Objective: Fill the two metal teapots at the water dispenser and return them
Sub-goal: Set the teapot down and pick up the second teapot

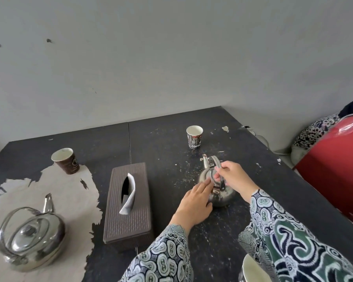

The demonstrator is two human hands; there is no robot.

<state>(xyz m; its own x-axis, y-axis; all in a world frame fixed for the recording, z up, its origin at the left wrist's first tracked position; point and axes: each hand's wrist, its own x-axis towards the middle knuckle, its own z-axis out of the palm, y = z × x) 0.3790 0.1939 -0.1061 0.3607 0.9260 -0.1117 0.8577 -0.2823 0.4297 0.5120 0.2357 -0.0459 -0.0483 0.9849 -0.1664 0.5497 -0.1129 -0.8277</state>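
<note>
Two metal teapots stand on the dark table (163, 151). The small teapot (219, 195) sits right of the middle, spout pointing away. My right hand (235, 177) grips its upright handle from above. My left hand (194, 200) rests against the pot's left side, fingers straight and reaching toward the lid. The large teapot (30, 235) stands at the near left with its lid on and handle folded down, and neither hand is near it. No water dispenser is in view.
A brown tissue box (128, 206) lies between the teapots. Paper cups stand at the back left (65, 160), back middle (194, 139) and near right edge (253, 269). A red chair (334, 165) is at the right. The wall is just behind the table.
</note>
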